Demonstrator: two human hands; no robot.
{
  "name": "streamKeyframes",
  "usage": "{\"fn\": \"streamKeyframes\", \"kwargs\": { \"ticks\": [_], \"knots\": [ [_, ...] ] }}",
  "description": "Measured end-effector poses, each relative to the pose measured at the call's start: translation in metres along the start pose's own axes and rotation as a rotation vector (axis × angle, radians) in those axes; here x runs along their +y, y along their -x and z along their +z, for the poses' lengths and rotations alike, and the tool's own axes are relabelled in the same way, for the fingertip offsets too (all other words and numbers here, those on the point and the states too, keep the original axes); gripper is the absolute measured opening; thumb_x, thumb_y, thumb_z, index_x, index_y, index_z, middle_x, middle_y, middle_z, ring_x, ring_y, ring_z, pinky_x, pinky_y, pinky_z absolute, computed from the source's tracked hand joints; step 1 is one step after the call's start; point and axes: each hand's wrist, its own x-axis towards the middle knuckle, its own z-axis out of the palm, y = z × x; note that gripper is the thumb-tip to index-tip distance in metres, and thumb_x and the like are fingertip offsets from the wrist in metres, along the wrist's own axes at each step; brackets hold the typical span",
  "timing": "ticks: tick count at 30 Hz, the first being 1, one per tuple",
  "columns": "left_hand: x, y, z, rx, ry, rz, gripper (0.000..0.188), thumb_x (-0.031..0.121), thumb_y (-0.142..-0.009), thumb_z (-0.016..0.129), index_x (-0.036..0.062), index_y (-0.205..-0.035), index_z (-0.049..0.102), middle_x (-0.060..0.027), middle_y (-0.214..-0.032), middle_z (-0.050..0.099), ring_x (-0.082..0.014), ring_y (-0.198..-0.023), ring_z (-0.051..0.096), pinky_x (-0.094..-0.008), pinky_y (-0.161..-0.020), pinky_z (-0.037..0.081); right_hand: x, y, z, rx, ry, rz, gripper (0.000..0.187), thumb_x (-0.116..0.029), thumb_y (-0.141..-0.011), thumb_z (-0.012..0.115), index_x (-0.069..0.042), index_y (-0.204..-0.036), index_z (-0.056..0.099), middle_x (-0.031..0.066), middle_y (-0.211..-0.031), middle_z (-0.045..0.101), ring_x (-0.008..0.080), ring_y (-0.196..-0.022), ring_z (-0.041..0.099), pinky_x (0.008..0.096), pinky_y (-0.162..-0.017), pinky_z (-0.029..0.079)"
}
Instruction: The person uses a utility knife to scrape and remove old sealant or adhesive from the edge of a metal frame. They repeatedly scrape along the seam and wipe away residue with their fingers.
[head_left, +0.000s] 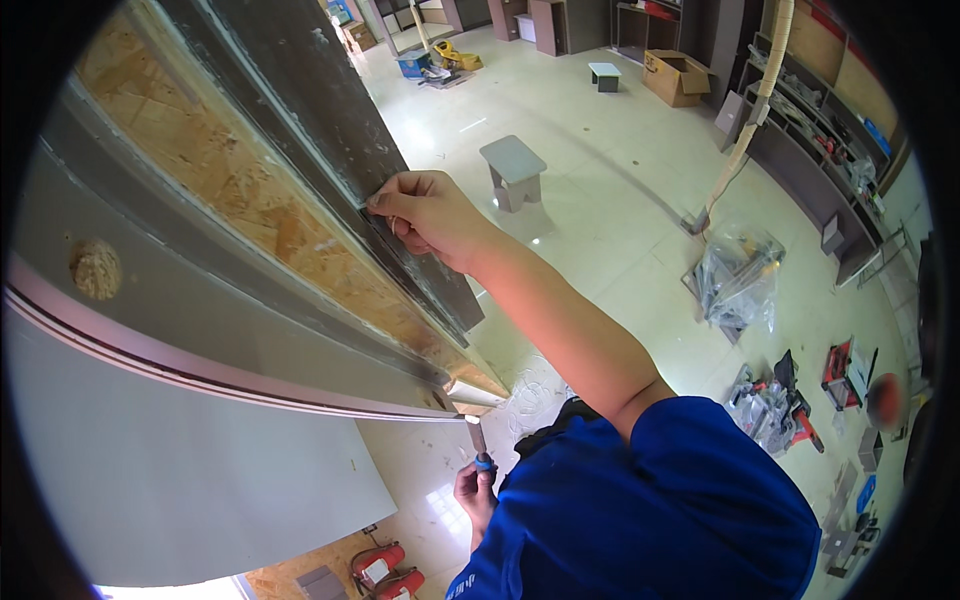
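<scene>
My right hand [425, 215] reaches up to a dark brown frame board [340, 110], its thumb and fingers pinched together at a groove along the edge. Whatever is between the fingertips is too small to make out. Beside the groove runs a strip of bare chipboard [200, 130], with a grey curved panel [210, 280] on its other side. Lower down, my left hand [475, 495] is closed around a putty knife [478, 440] with a blue part near its handle. The blade points up, a whitish patch at its tip, close to the lower end of the panel.
A grey stool [513, 165] stands on the pale tiled floor. To the right are a wrapped pole [750, 130], a plastic-covered pile [740, 280] and scattered tools [775, 405]. Red fire extinguishers [380, 565] lie at lower left. Farther off is a cardboard box [675, 78].
</scene>
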Motion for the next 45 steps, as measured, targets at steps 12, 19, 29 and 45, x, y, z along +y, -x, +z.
{"fn": "streamKeyframes", "kwargs": {
  "ticks": [12, 19, 29, 45],
  "knots": [
    [0.005, -0.004, -0.002, -0.003, -0.022, -0.025, 0.027, 0.022, -0.090, 0.068, -0.0008, -0.101, 0.060, -0.0107, -0.086, 0.066, -0.0125, -0.072, 0.058, -0.0248, -0.065, 0.047, -0.014, 0.005, 0.017, 0.180, 0.502, -0.042, 0.026, -0.024, -0.086, 0.066, -0.001, -0.073, 0.065, 0.0042, -0.057, 0.058, 0.0074, -0.045, 0.050, 0.0233, -0.040, 0.035],
    [0.006, -0.007, -0.001, -0.043, -0.015, -0.073, 0.026, 0.020, -0.089, 0.069, -0.0009, -0.102, 0.060, -0.0099, -0.088, 0.066, -0.0129, -0.076, 0.059, -0.0264, -0.070, 0.048, -0.033, -0.004, 0.030, 0.160, 0.287, -0.137, 0.019, -0.016, -0.085, 0.064, 0.000, -0.075, 0.065, 0.0042, -0.057, 0.056, 0.0083, -0.043, 0.046, 0.0235, -0.039, 0.033],
    [-0.001, -0.006, -0.012, -0.023, -0.016, -0.039, 0.024, 0.015, -0.089, 0.069, -0.0007, -0.105, 0.060, -0.0105, -0.094, 0.067, -0.0161, -0.083, 0.063, -0.0323, -0.082, 0.051, -0.048, 0.024, -0.034, -0.175, 0.374, -0.105, 0.025, -0.023, -0.092, 0.055, -0.002, -0.081, 0.063, 0.0028, -0.057, 0.056, 0.0086, -0.046, 0.048, 0.0233, -0.045, 0.039],
    [0.001, -0.001, -0.004, 0.019, -0.119, -0.085, 0.024, 0.012, -0.088, 0.069, -0.0036, -0.104, 0.060, -0.0109, -0.092, 0.068, -0.0152, -0.083, 0.063, -0.0306, -0.081, 0.052, -0.012, -0.008, -0.017, 0.104, 1.365, -1.237, 0.038, -0.013, -0.065, 0.079, -0.016, -0.102, 0.069, -0.0009, -0.089, 0.054, 0.0172, -0.078, 0.054, 0.0330, -0.071, 0.042]
  ]
}}
